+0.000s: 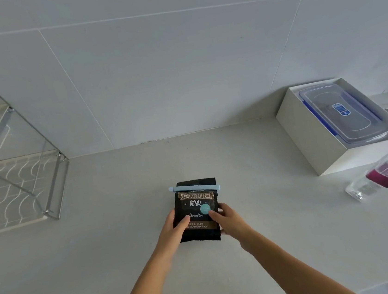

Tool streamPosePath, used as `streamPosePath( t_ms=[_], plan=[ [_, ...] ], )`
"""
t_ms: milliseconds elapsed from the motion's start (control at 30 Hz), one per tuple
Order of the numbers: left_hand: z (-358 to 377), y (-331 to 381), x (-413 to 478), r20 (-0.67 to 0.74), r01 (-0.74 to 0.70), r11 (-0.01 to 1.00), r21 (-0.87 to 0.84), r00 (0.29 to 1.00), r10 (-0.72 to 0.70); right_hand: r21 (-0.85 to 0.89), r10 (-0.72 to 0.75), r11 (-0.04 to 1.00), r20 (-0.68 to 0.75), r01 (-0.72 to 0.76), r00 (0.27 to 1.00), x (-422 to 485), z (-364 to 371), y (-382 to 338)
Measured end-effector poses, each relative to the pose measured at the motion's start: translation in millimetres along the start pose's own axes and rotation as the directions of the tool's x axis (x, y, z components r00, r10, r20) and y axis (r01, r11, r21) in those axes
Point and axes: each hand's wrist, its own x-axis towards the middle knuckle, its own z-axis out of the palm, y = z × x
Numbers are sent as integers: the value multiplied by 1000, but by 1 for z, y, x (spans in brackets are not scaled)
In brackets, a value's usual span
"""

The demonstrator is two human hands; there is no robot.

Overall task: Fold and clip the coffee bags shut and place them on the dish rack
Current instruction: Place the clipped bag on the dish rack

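a black coffee bag [196, 210] stands near the middle of a pale grey countertop [124, 227], its printed front facing the camera, with gold and white lettering and a round light blue sticker. a light blue sealing clip [194, 188] runs straight across the bag just below its top edge, and a short strip of black bag sticks up above the clip. the left hand [173, 229] holds the bag's left side, thumb pressed on the front and fingers wrapped behind. the right hand [227, 219] holds the right side the same way, thumb on the front beside the blue sticker. both bare forearms reach in from the bottom edge of the view.

well apart to the left, at the frame's edge, a metal wire dish rack [16, 167] sits on the counter against the grey tiled wall [178, 64]. to the right, near the wall, an open white box [321, 147] contains a clear plastic container with blue clasps [344, 115]. in front of that box, at the right edge, a clear plastic bottle with a magenta label [384, 173] lies on its side
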Motion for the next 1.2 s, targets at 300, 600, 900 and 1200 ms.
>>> streamPosePath(
  t_ms=[300,600,900,1200],
  plan=[
    [-32,17,-11,74,-2,1000,-5,997,3,23,-99,995,-31,99,995,-10,14,-25],
    [-97,60,-44,-33,-244,967,-76,970,242,71,-357,931,-16,357,934,-26,63,-92],
    [-206,122,-99,-247,-501,865,-30,842,479,-1,-621,781,104,624,777,-53,162,-211],
    [-337,184,-135,-400,-665,745,55,669,626,10,-781,604,209,797,589,-67,278,-333]
  ],
)
